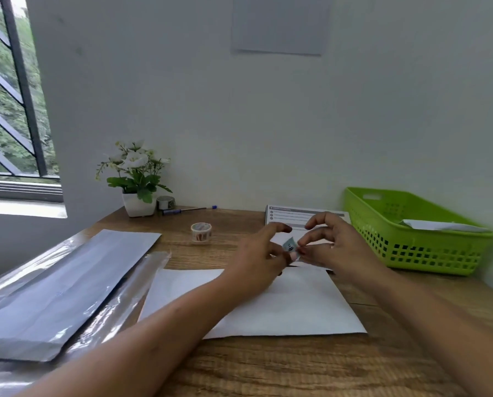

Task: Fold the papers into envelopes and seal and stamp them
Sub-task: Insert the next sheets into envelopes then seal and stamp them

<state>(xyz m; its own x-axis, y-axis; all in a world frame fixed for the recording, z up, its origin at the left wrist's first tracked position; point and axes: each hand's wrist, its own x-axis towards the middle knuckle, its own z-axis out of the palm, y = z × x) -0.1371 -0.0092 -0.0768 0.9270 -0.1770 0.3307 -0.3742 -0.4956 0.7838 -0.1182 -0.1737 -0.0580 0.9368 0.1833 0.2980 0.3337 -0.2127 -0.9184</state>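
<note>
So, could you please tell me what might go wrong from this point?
The stamp is tiny and pinched in mid-air between the left hand and right hand. It could slip, curl or stick to a fingertip. The white paper lies loose beneath the left forearm, so a nudge might shift it and the stamp could land crooked.

An envelope (282, 305) lies mid-frame on the desk (268, 368), with a stamp (290, 244) pinched above its far edge between the left hand (261, 253) and right hand (335, 245). Wrapped packs (62, 287) lie at lower left. A tape roll (201, 231) sits behind the envelope, with a potted plant (138, 181) and a pen (172, 211) further back. A basket (411, 250) at right holds paper (440, 225).
</note>
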